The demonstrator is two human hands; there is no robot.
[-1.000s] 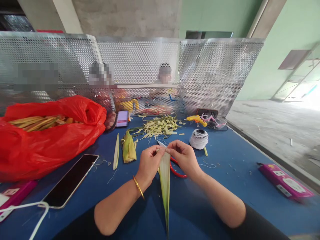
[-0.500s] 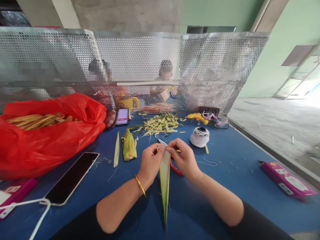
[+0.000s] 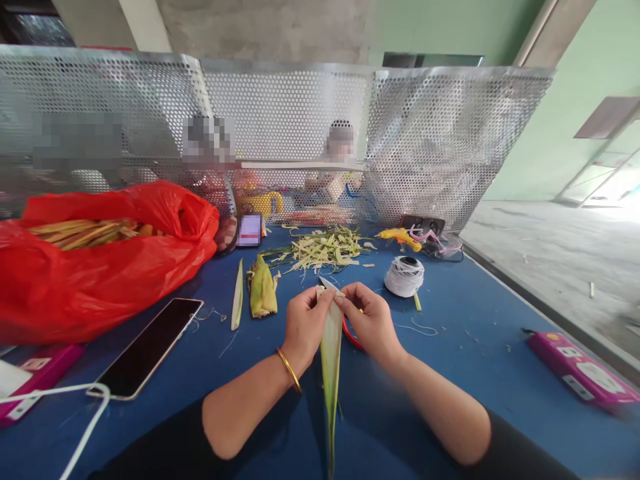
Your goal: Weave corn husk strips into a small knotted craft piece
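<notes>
Between my two hands a long pale-green leaf [image 3: 331,360] hangs down, its broad end up and its narrow tip toward me. My left hand [image 3: 306,320] pinches the broad top between thumb and fingers. From the other side, my right hand [image 3: 369,319] pinches the same edge, with its thumb close to the left one. Partly hidden behind the hands lie red-handled scissors [image 3: 353,335], the blade pointing away. Left of my hands, a yellow-green husk bundle [image 3: 263,288] stands beside a single leaf strip [image 3: 237,297].
A pile of leaf trimmings [image 3: 327,248] lies ahead, near a white string spool [image 3: 404,277] and a yellow glue gun [image 3: 400,237]. On the left are a red plastic bag [image 3: 115,277] and a phone [image 3: 150,347]. A perforated metal screen [image 3: 295,100] stands behind; people sit beyond it.
The view has shifted slightly, so most things appear a little further right. Both hands keep their pinch at the leaf's top, with only slight finger movement.
</notes>
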